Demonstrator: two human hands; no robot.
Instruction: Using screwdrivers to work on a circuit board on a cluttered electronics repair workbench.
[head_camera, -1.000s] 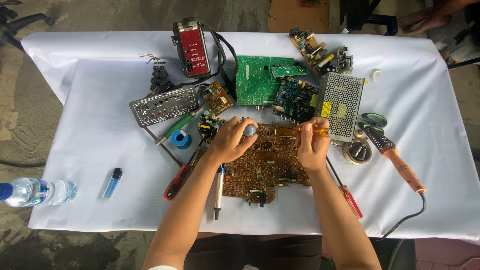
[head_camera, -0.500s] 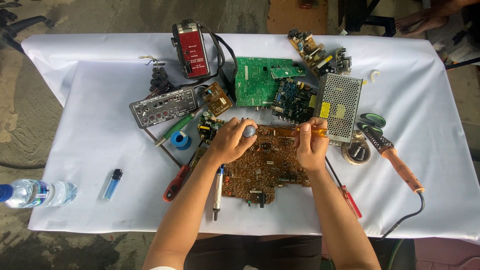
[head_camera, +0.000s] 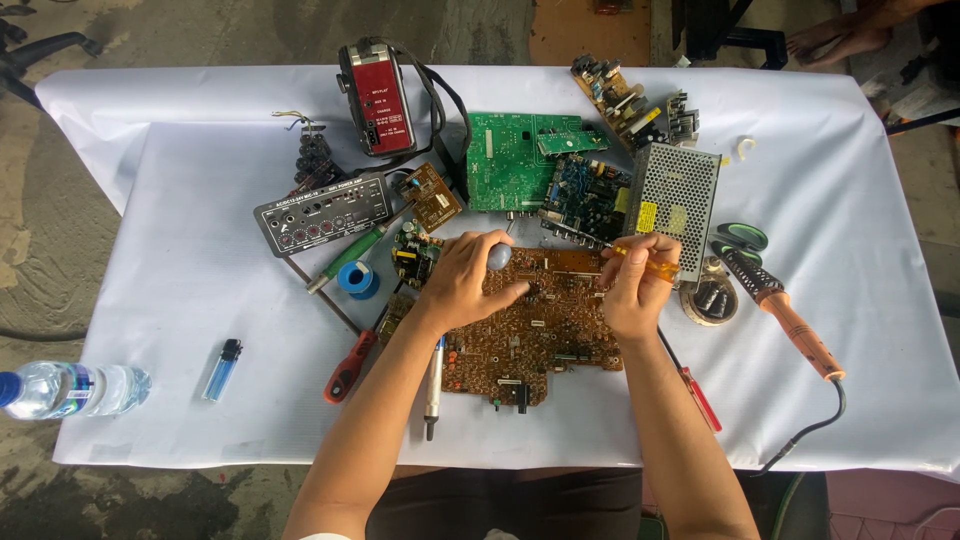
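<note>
A large brown circuit board lies in the middle of the white-covered table. My left hand rests on the board's upper left part, its fingers curled around a small grey-blue rounded object. My right hand is closed on a yellow-handled screwdriver, held over the board's upper right corner. A grey pen-shaped tool lies beside my left forearm.
Around the board lie a green circuit board, a perforated metal power supply, a red meter, a black panel, blue tape roll, red-handled screwdriver, soldering iron, lighter and water bottle.
Both hands stay on the brown board at almost the same spots; only slight shifts of the fingers are visible.
</note>
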